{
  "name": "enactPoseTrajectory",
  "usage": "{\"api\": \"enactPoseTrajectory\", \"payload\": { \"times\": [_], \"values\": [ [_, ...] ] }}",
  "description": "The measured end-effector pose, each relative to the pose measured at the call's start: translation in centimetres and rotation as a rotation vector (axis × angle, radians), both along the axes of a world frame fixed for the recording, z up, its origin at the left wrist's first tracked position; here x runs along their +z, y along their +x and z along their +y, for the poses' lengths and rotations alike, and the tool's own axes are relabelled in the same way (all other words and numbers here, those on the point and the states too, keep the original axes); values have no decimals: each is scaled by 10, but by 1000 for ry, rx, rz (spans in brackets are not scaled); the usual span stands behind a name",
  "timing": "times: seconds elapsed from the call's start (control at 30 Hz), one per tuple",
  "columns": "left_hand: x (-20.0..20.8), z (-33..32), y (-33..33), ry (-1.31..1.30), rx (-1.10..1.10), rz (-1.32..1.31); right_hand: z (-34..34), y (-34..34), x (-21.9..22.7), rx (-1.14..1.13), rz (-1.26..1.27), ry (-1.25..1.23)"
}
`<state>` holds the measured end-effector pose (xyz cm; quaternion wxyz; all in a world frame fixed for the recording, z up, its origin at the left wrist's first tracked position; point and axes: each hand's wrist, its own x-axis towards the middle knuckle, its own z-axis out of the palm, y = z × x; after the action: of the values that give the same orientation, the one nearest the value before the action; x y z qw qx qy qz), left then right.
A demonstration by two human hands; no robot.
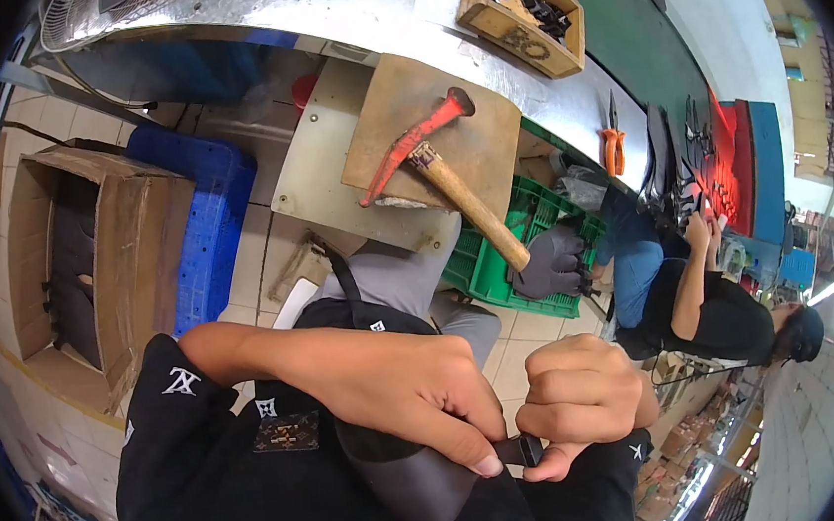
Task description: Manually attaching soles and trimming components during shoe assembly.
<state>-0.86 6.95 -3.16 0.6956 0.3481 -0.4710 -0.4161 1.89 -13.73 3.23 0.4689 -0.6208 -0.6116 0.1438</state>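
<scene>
Close to my body I hold a dark, smooth, curved piece [422, 488] that looks like leather; its exact kind does not show. My left hand [418, 384] is closed over its top, thumb pressing near a narrow black strap [521, 450]. The strap sticks out to the right and ends in a small square-edged black part. My right hand [583, 395] is closed at that end, fingers curled and thumb beneath it. Ahead of my hands, a hammer [456, 193] with a red head and wooden handle lies on a brown board [403, 98].
The board rests on a cream stand [310, 166]. Behind it runs a metal bench [346, 14] with a wooden box [517, 38] of small black parts and orange-handled pliers [615, 149]. A green crate [509, 292], blue crate [219, 208] and cardboard box [144, 255] stand around. A co-worker [720, 318] sits right.
</scene>
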Motion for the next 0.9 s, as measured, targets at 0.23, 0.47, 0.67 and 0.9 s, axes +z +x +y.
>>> {"api": "enactPoseTrajectory", "payload": {
  "times": [0.23,0.47,0.67,0.9],
  "values": [
    [-4,-5,-1,-7,35,-3,-6,1,-11,39,31,29],
    [9,-12,13,125,288,23,-46,-4,-28,-204,127,-108],
    [6,-66,41,479,1175,-680,-63,-99,-107,-654,1182,266],
    [115,-136,49,-15,633,-1351,-154,-69,-172,-1516,1093,662]
  ]
}}
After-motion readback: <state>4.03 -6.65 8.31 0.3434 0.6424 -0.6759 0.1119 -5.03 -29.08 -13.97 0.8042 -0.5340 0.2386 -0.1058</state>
